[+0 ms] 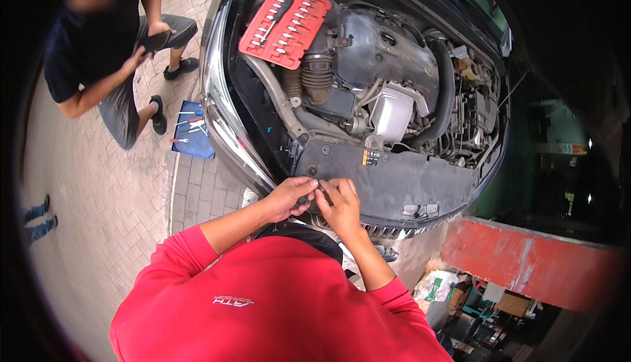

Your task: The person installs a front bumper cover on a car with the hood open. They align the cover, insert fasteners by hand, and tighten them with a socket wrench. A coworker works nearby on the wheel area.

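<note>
Both hands are bunched up together right at the front edge of the engine bay, over the black plastic radiator cover [394,181]. The left hand [289,197] has its fingers curled in tight, pinched down on a small dark part [320,193] that sits between the two hands. The right hand [340,205] is curled the same way, fingertips pressed in against that same little piece from the other side. So neither hand is open at all, both are closed down in a fingertip pinch, knuckles up. What the part actually is, I can't tell, it's mostly hidden by the fingers and too small to make out. It sits just at the near lip of the cover, touching or nearly touching it.

Both forearms come up from red sleeves [197,257], elbows spread, wrists nearly meeting.

Further back in the bay a red socket tray [284,26] lies tilted on top of the engine, next to the ribbed black intake hose [317,72]. A silvery box-shaped part [392,113] sits more toward the middle.

Off to the left, another person in dark clothes [98,53] crouches on the brick paving, well apart from the car's nose, with a blue mat [194,140] carrying a few hand tools lying on the ground between that person and the bumper.
</note>
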### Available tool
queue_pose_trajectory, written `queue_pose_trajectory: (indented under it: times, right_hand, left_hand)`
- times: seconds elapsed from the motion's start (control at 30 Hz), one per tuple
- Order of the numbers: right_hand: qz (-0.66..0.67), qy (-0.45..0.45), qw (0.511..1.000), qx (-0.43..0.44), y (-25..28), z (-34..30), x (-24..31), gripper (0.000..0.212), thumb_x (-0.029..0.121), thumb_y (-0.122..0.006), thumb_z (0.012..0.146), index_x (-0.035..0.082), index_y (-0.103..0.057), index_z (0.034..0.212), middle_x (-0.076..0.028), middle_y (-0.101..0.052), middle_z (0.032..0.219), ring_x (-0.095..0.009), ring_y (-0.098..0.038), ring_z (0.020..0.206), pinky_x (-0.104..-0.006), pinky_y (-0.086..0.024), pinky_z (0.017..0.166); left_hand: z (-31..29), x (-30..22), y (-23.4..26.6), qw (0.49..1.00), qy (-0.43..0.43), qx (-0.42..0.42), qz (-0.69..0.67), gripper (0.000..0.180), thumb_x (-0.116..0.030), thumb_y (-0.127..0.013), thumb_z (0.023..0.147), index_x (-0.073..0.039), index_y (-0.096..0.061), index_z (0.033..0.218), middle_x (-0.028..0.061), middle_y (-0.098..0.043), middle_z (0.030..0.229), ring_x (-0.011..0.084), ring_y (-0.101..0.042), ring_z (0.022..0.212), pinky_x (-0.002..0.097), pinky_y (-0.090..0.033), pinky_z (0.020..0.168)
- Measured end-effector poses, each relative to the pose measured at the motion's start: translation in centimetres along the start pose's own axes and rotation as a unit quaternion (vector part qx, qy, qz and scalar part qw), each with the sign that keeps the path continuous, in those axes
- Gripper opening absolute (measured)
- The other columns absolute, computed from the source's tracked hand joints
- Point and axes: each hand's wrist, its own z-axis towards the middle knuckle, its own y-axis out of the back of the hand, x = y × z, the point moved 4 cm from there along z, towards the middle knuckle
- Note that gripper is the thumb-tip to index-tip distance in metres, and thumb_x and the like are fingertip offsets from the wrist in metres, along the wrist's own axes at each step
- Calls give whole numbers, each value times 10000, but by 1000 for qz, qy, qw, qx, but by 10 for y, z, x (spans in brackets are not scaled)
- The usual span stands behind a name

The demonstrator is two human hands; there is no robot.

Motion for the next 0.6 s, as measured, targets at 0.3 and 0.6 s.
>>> queue_pose_trajectory:
  times: [0.3,0.6]
  right_hand:
    - [66,-123,976,168,-21,-4,-8,137,107,-693,897,-20,-643,897,-165,-667,769,-290,-673,659,-367,-530,621]
    - [172,-243,949,106,-40,22,-56,139,107,-691,878,-28,-659,866,-108,-632,644,-117,-598,615,-327,-496,584]
  left_hand:
    - [6,-1,19,929,-186,15,321,320,-310,-494,1101,-83,-565,887,-51,-485,755,52,-427,623,233,-371,540]
    - [24,-29,19,978,-100,-63,173,349,-365,-530,1082,-86,-581,878,-35,-499,738,57,-437,526,221,-302,434]
